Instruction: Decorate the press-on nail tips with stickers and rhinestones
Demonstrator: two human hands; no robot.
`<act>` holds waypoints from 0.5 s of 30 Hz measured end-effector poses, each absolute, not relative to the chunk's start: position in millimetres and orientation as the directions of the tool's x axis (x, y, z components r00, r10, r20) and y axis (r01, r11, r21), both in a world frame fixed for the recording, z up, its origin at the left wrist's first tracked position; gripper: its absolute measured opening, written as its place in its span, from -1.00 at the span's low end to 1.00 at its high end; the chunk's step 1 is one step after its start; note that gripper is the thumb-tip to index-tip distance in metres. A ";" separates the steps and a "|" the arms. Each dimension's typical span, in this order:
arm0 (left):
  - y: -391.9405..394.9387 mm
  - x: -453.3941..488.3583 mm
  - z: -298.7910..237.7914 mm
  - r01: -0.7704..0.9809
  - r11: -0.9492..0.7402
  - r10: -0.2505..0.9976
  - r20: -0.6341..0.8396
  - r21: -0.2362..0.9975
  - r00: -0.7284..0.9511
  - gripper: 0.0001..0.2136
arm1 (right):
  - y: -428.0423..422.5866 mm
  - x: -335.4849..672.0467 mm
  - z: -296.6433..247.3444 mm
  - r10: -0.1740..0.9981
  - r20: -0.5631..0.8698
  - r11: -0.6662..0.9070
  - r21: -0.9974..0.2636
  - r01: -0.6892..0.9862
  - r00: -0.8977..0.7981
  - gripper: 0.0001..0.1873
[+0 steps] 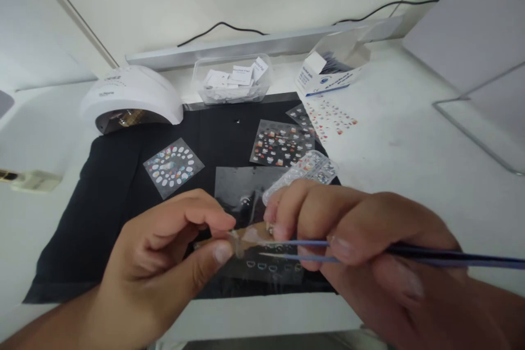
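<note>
Near the lower middle, my left hand (pixel 176 257) pinches a small clear piece (pixel 237 241) between thumb and index finger. It is blurred, so its kind is hard to make out. My right hand (pixel 365 235) is closed around purple tweezers (pixel 426 256). The tweezers' pale tips point left towards that clear piece, slightly apart. Beneath both hands lies a transparent sticker sheet (pixel 233 183) with small pale outlines, partly covered by my fingers. Just beyond my right hand sits a clear compartment case (pixel 314 164) of tiny shiny decorations, its near end hidden.
A black cloth (pixel 110 191) covers the white table, bearing round-patterned (pixel 172 167) and cartoon sticker sheets (pixel 281 145). A white nail lamp (pixel 131 93) stands back left, a bottle (pixel 36 181) at far left. Behind are a clear tub of sachets (pixel 232 93) and an alcohol-pad box (pixel 328 82).
</note>
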State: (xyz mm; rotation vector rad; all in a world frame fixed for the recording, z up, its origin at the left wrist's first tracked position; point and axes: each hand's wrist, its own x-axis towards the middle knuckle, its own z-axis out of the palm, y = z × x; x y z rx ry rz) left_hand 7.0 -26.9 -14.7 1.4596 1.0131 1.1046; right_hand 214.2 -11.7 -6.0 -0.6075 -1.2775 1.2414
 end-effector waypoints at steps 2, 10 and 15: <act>-25.9 6.7 -15.2 0.023 -0.127 0.980 0.122 0.992 0.159 -0.75 | -8.3 218.3 -8.5 0.893 0.394 0.293 -0.876 -0.383 -0.219 -0.84; -20.3 8.5 -24.0 -0.191 -0.088 0.989 0.109 0.978 0.100 -0.83 | -2.1 217.8 -16.5 0.881 0.407 0.257 -0.839 -0.479 -0.240 -0.81; -17.4 12.2 -27.8 -0.349 -0.190 0.955 0.255 0.918 0.152 -0.43 | -3.9 213.5 -16.6 0.883 0.437 0.305 -0.811 -0.499 -0.170 -0.80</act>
